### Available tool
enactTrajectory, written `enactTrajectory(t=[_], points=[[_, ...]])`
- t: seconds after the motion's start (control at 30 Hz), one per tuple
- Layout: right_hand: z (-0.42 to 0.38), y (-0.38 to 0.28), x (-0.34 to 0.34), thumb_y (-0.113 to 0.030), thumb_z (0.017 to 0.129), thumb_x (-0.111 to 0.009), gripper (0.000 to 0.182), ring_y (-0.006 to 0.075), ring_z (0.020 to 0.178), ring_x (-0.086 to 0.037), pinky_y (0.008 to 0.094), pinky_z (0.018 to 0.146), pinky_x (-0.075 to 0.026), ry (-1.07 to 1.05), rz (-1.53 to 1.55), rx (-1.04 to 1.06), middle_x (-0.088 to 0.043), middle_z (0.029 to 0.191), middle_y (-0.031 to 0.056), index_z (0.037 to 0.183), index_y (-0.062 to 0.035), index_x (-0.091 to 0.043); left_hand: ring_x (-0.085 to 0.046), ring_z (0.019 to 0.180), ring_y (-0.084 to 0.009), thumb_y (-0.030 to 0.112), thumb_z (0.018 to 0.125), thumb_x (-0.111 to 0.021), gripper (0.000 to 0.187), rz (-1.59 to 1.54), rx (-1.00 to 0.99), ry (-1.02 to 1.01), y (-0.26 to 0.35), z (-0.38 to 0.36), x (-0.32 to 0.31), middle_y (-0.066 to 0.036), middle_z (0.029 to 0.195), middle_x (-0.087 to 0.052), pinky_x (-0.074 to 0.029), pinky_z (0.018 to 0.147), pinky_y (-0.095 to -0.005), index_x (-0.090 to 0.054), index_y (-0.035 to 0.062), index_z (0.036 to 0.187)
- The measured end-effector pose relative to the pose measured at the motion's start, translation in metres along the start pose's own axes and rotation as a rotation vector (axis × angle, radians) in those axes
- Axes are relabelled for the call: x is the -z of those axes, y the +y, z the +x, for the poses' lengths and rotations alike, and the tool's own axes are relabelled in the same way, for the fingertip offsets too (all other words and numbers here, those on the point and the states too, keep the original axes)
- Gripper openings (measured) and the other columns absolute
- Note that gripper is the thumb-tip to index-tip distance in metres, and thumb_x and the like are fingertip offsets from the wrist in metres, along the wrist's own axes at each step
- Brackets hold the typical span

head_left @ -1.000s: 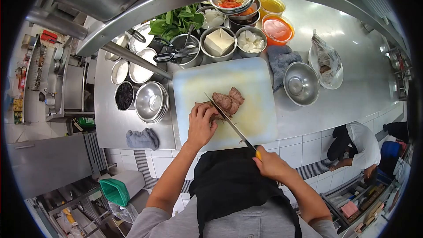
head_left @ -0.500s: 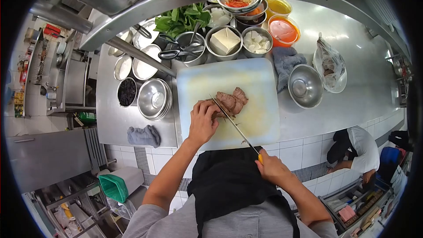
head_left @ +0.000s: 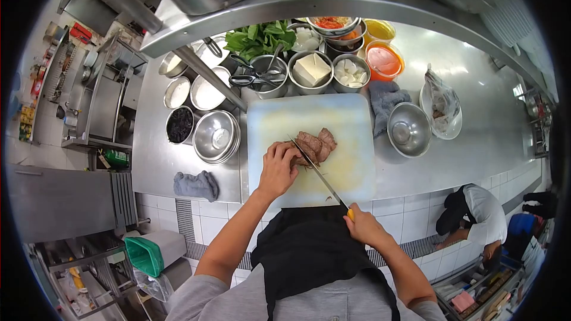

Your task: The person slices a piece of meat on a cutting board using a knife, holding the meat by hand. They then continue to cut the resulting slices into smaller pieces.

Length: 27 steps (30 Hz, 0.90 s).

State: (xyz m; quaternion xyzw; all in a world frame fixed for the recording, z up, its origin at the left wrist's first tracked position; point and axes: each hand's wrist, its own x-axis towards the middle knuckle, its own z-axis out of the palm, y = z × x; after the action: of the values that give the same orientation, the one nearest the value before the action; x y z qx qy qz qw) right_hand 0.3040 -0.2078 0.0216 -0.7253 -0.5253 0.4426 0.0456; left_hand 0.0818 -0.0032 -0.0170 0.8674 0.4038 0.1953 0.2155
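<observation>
Both arms reaching forward, my curled left hand (head_left: 278, 172) is holding meat (head_left: 326, 142) down; my right hand (head_left: 364, 226) is gripping a knife (head_left: 325, 181) slanting toward the board's (head_left: 279, 117) far-left corner.

There is one left hand (head_left: 277, 170) and one right hand (head_left: 364, 226), one knife (head_left: 326, 186) and one big board (head_left: 269, 120). I see at least two bits of meat (head_left: 311, 143), but fingers hide some. There are two gray cloths (head_left: 196, 185), one white block (head_left: 311, 71), one orange tub (head_left: 382, 75) and one yellow tub (head_left: 382, 29). There is one plate (head_left: 457, 128) with one clear bag (head_left: 441, 100), one pile of shiny bowls (head_left: 217, 138) whose number I can't tell, one shiny bowl by itself (head_left: 409, 131) and one other person (head_left: 485, 220).
</observation>
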Motion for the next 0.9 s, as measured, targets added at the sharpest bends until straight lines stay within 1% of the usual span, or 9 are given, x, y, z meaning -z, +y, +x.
enactTrajectory(t=[0.13,0.23,0.33,0.37,0.43,0.57,0.67,0.8,0.9], points=[[0.018,-0.005,0.008,-0.024,0.097,-0.061,0.037,0.0521,0.083,-0.065,0.0553,0.072,-0.052,0.112,0.119,0.110,-0.067,0.083,0.0308,0.124,-0.0017,-0.049,-0.044,0.129,-0.0357,0.005,0.075,-0.070,0.045,-0.015,0.007,-0.001,-0.002,0.000,0.004,-0.009,0.127,-0.052,-0.039,0.102,-0.0507,-0.057,0.0143,0.116],[0.000,-0.009,0.013,-0.020,0.094,-0.065,0.041,0.0521,0.083,-0.065,0.0533,0.072,-0.052,0.207,0.224,0.110,-0.068,0.084,0.0291,0.128,-0.0035,-0.048,-0.044,0.130,-0.0371,0.005,0.074,-0.070,0.045,-0.074,-0.021,-0.027,-0.007,-0.001,0.006,-0.011,0.127,-0.054,-0.040,0.103,-0.0502,-0.058,0.0142,0.116],[-0.023,-0.009,0.021,-0.016,0.092,-0.068,0.044,0.0516,0.083,-0.065,0.0518,0.072,-0.052,0.326,0.223,0.132,-0.068,0.085,0.0289,0.130,-0.0051,-0.047,-0.044,0.131,-0.0373,0.007,0.075,-0.072,0.043,-0.039,-0.033,0.029,-0.004,-0.008,0.014,-0.010,0.128,-0.055,-0.039,0.105,-0.0498,-0.061,0.0147,0.115],[-0.030,-0.010,0.024,-0.016,0.092,-0.068,0.044,0.0516,0.083,-0.065,0.0518,0.072,-0.052,0.326,0.224,0.129,-0.068,0.085,0.0289,0.130,-0.0051,-0.047,-0.043,0.132,-0.0372,0.009,0.075,-0.073,0.042,-0.031,-0.001,0.083,-0.005,-0.012,0.014,-0.009,0.128,-0.056,-0.039,0.105,-0.0499,-0.062,0.0149,0.115],[-0.042,-0.014,0.030,-0.013,0.094,-0.066,0.044,0.0491,0.084,-0.066,0.0489,0.074,-0.053,0.374,0.269,0.151,-0.068,0.091,0.0284,0.133,-0.0063,-0.047,-0.043,0.133,-0.0371,0.010,0.075,-0.074,0.042,-0.021,0.030,0.132,-0.004,-0.020,0.015,-0.009,0.129,-0.056,-0.038,0.105,-0.0499,-0.063,0.0151,0.115],[-0.056,-0.036,0.031,-0.015,0.095,-0.065,0.045,0.0499,0.086,-0.066,0.0499,0.076,-0.053,0.392,0.223,0.181,-0.068,0.092,0.0283,0.135,-0.0059,-0.046,-0.043,0.133,-0.0371,0.012,0.074,-0.075,0.043,-0.027,0.067,0.153,-0.001,-0.022,0.015,-0.009,0.129,-0.056,-0.038,0.105,-0.0502,-0.064,0.0150,0.115],[-0.053,-0.036,0.020,-0.022,0.097,-0.062,0.046,0.0487,0.088,-0.066,0.0542,0.077,-0.053,0.268,0.181,0.087,-0.069,0.096,0.0269,0.138,-0.0095,-0.044,-0.044,0.132,-0.0371,0.012,0.074,-0.075,0.041,-0.025,0.058,0.161,0.001,-0.016,0.012,-0.010,0.127,-0.056,-0.039,0.104,-0.0500,-0.064,0.0144,0.114],[-0.048,-0.012,-0.004,-0.024,0.097,-0.061,0.044,0.0479,0.087,-0.067,0.0543,0.077,-0.053,0.275,0.078,0.078,-0.070,0.097,0.0260,0.136,-0.0102,-0.045,-0.048,0.125,-0.0371,0.009,0.075,-0.074,0.037,-0.069,0.068,0.151,-0.002,-0.014,0.008,-0.011,0.124,-0.057,-0.042,0.101,-0.0483,-0.064,0.0126,0.111],[-0.049,-0.005,-0.008,-0.027,0.098,-0.059,0.043,0.0468,0.087,-0.068,0.0545,0.077,-0.054,0.219,0.019,0.023,-0.070,0.098,0.0251,0.136,-0.0106,-0.044,-0.047,0.125,-0.0349,0.010,0.077,-0.073,0.036,-0.107,0.078,0.148,-0.006,-0.016,0.001,-0.009,0.125,-0.055,-0.042,0.099,-0.0493,-0.066,0.0145,0.111]])
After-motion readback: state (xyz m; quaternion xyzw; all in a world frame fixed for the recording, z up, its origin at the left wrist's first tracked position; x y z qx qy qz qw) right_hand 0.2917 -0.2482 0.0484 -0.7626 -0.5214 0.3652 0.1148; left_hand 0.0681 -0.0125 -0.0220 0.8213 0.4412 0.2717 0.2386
